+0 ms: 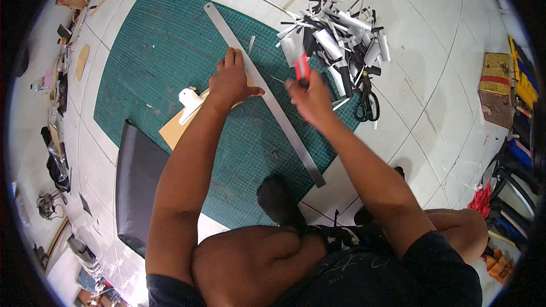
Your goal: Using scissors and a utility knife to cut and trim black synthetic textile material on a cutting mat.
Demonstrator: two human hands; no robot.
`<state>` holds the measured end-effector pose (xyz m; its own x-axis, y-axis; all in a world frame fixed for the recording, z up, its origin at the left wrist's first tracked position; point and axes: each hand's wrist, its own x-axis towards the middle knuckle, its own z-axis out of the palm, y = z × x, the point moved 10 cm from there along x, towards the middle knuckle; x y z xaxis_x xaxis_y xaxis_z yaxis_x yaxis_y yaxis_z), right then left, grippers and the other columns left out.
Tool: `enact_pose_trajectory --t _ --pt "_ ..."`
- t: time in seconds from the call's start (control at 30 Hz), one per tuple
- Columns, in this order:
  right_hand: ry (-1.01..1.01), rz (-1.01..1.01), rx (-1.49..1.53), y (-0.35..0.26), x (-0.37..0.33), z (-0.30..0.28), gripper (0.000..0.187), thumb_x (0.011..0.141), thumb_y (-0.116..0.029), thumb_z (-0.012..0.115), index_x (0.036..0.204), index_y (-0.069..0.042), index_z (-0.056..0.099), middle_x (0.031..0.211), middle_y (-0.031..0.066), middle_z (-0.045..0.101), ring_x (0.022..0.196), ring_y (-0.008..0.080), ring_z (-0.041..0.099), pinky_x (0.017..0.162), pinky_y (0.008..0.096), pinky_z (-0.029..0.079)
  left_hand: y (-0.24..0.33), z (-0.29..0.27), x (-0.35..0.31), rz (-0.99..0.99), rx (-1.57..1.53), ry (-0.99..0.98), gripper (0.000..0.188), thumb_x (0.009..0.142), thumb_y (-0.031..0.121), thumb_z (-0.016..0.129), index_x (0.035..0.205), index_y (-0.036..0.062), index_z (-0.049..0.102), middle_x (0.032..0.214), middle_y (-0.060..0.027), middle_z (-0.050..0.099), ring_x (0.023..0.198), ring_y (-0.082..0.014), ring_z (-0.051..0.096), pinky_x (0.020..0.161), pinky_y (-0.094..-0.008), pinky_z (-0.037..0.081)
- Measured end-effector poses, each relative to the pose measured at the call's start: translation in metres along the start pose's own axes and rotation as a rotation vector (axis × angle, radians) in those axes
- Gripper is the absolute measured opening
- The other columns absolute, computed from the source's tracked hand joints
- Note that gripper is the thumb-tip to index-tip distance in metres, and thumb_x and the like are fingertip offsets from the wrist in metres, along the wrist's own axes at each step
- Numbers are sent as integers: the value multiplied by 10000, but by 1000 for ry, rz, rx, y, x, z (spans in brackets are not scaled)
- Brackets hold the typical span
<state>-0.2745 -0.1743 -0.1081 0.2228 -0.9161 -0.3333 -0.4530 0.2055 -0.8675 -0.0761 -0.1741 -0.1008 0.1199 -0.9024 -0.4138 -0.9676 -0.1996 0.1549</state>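
Observation:
A long steel ruler [278, 116] lies slantwise across the green cutting mat [142, 51]. My left hand [230, 79] presses on the ruler's upper half, its fingers stretched forward and its thumb spread across the metal. Right of the ruler, above the mat, my right hand [310, 96] is closed around a red and black cutter knife [302, 71], slightly blurred. Under my left forearm is a brown board [173, 129] with a white clip [191, 101], partly hidden. A thin pale strip [251, 44] rests on the mat beside the ruler.
A heap of black and white offcuts [335, 37] sits beyond the mat's right edge, with black-handled scissors [367, 102] beside it. A black sheet [139, 176] overlaps the mat's lower left. My foot [277, 199] rests on the mat. Bags and tools line the tiled floor's right side.

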Motion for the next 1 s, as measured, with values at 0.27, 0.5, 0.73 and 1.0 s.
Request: enact_pose_trajectory --t 0.27,0.5,0.73,1.0 --pt "19 -150 -538 -2 -49 24 434 746 -255 779 962 -25 480 940 186 619 872 347 650 745 453 519 -27 -21 -8 246 -419 299 815 755 318 778 1404 7 395 1430 -192 418 1308 -338 439 1043 -451 421" --pt "334 -112 -391 18 -21 -112 447 685 -230 742 1045 -28 571 968 156 619 868 326 625 771 430 495 -101 -54 -67 17 -573 740 360 836 142 667 1181 43 639 1071 -148 638 968 -282 615 834 -371 495" --pt "719 -62 -376 125 -50 -300 345 722 -170 723 979 -14 554 846 113 578 767 256 574 731 369 471 -205 -30 -110 -218 -530 784 397 808 156 668 1176 11 634 1089 -180 635 1014 -296 608 895 -395 483" --pt "788 141 -438 179 -79 -336 406 756 -328 726 899 -11 517 778 120 575 725 275 567 714 397 461 -177 -8 -110 -90 -331 484 491 758 264 704 1154 -14 627 1174 -213 612 1120 -381 559 978 -440 438"
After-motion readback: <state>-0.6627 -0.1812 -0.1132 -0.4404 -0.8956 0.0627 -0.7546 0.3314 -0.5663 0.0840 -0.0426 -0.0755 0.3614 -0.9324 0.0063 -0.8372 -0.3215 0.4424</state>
